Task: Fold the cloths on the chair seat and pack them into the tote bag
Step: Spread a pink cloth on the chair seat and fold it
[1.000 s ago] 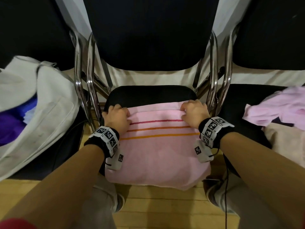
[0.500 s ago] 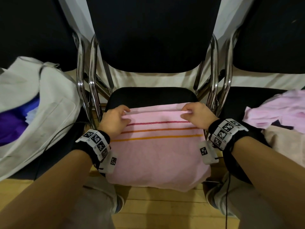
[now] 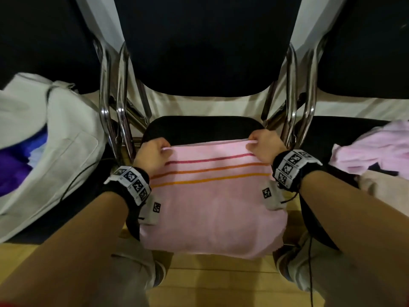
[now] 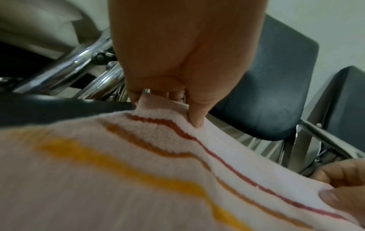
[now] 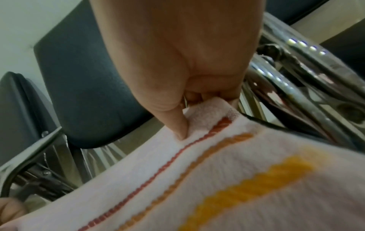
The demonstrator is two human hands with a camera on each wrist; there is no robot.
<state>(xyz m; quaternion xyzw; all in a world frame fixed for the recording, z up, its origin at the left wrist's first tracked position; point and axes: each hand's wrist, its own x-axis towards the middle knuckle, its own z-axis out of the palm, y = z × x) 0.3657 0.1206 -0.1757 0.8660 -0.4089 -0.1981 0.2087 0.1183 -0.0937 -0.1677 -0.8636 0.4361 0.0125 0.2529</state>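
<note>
**Striped Towel Pinched at Far Corners**

A pink terry towel (image 3: 212, 207) with red and orange stripes is spread over the black padded chair seat (image 3: 199, 127). Its far corners are pinched by the left hand (image 3: 152, 156) and right hand (image 3: 264, 147). A canvas tote bag (image 3: 55, 138) lies left.

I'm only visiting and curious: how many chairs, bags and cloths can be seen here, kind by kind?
Chairs: 3 (middle chair)
Tote bag: 1
Cloths outside the bag: 3, the striped pink cloth, lilac cloth, beige cloth
Total: 7
</note>
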